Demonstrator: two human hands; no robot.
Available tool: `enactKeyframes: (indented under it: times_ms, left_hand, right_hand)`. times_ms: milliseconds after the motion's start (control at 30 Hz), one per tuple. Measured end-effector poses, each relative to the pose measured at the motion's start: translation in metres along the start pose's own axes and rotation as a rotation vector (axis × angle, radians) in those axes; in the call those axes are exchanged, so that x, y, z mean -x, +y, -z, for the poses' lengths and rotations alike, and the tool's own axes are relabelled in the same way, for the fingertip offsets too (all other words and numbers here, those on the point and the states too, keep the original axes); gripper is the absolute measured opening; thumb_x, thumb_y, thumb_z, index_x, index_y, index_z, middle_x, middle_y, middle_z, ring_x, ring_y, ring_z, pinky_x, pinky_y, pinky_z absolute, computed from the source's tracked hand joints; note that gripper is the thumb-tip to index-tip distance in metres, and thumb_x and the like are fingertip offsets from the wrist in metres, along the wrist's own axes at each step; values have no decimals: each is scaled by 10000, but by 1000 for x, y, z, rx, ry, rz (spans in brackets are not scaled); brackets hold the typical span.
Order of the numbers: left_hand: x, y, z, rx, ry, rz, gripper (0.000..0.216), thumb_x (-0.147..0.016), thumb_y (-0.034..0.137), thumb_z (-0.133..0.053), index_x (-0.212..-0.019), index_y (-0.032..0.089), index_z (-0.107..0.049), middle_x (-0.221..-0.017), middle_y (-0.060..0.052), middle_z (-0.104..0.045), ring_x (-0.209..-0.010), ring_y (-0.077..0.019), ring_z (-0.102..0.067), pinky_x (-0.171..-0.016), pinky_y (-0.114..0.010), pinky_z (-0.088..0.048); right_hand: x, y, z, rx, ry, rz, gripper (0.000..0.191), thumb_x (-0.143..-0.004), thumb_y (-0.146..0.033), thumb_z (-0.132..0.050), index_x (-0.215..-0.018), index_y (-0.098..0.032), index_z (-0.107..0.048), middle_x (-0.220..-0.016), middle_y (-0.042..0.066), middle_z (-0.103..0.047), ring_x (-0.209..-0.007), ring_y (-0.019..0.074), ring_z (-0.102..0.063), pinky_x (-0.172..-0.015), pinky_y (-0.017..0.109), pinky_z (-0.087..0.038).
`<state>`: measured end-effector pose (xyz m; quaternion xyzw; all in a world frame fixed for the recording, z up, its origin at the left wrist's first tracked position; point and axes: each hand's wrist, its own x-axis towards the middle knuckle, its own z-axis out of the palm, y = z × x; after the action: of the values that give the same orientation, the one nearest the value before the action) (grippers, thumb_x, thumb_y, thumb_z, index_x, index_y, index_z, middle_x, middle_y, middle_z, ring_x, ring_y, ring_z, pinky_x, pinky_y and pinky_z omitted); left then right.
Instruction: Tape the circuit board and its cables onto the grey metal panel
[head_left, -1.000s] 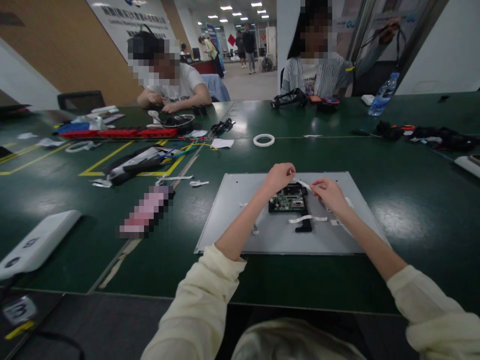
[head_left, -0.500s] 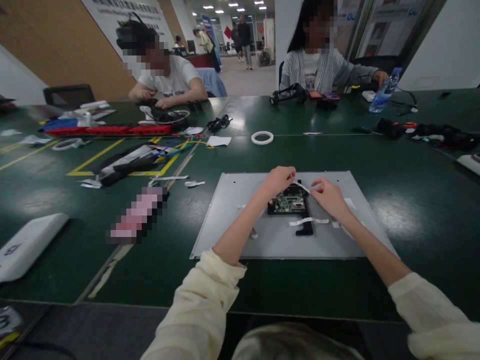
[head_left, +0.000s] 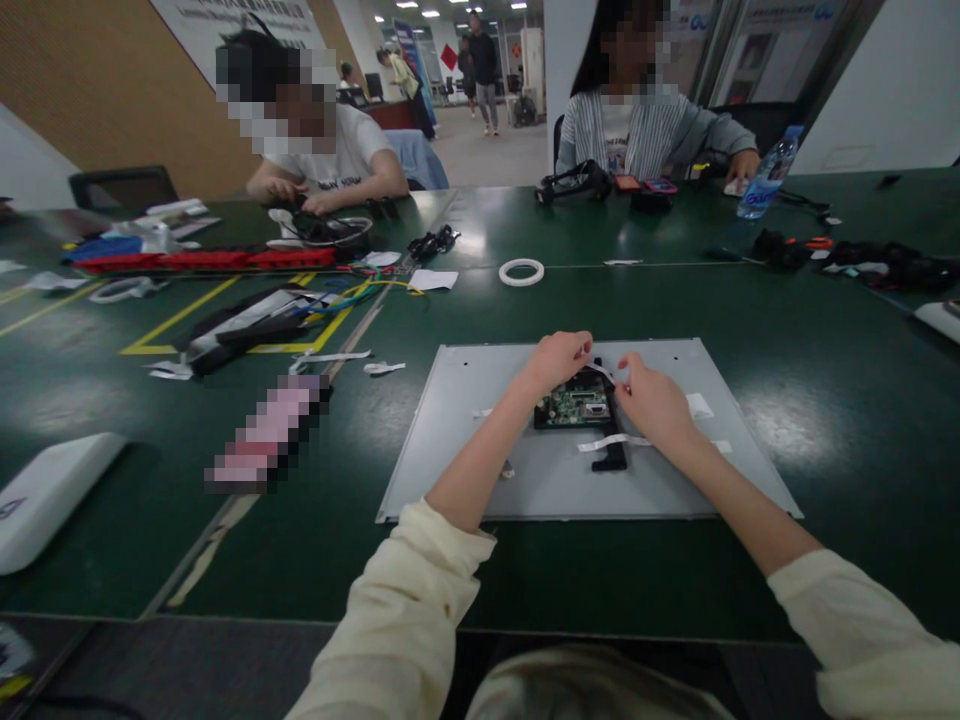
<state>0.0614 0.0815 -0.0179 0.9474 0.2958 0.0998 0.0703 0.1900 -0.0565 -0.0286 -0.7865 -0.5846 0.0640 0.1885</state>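
A narrow strip of white tape (head_left: pixel 601 371) spans from hand to hand over the far part of a green circuit board (head_left: pixel 574 408). Pinched fingers of my left hand (head_left: pixel 561 358) grip its left end. At the right end, my right hand (head_left: pixel 656 400) has its thumb and fingers around the strip, with the index finger raised. The board and its black bracket (head_left: pixel 618 445) rest on a flat grey metal panel (head_left: pixel 442 455). Another white tape strip (head_left: pixel 611 441) crosses the bracket nearer to me, partly covered by my right hand.
Beyond the panel lies a white tape roll (head_left: pixel 521 272). To the left are a phone (head_left: pixel 270 432), a white box (head_left: pixel 60 500) and a black bundle with wires (head_left: pixel 247 325). Across the table sit two people, with a water bottle (head_left: pixel 772 175) at the right.
My right hand has shifted slightly left along the strip, and its index finger has lifted. My left hand stays in place. The co-worker's hand at the right has moved down from the bottle.
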Motion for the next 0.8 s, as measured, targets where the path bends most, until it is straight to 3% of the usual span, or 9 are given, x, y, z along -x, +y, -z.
enactKeyframes:
  times_ms: [167, 400, 633, 800]
  left_hand:
    - [4, -1, 1, -28, 14, 53, 213, -868, 290, -513, -1063, 208, -536, -976, -48, -650, -905, -209, -585, -756, -304, -418]
    - [9, -3, 0, -101, 59, 303, 359, -835, 421, -580, -1089, 188, -480, -1096, -99, -592, -1030, -272, -522, -828, -383, -421]
    - [11, 1, 4, -99, 21, 360, 227, -885, 354, -511, -1043, 190, -510, -1100, -101, -589, -1056, -267, -505, -859, -408, -420]
    - [12, 7, 20, -96, 19, 378, 197, -880, 174, -426, -1035, 173, -547, -1075, -116, -606, -1029, -257, -534, -845, -403, -428]
  right_hand:
    - [6, -3, 5, 259, 5, 13, 259, -921, -331, -433, -1148, -207, -444, -807, 59, -652, -709, 243, -625, -571, 270, -338]
    - [14, -3, 11, 343, -19, 21, 261, -934, -326, -415, -1153, -185, -434, -807, 72, -657, -731, 255, -644, -596, 285, -388]
    - [20, -2, 20, 401, -93, 31, 270, -927, -198, -335, -1163, -161, -460, -783, 90, -648, -713, 254, -642, -580, 277, -370]
    - [16, 19, 29, 173, -61, 28, 242, -902, -224, -387, -1079, -205, -551, -734, 51, -633, -692, 210, -609, -590, 269, -345]
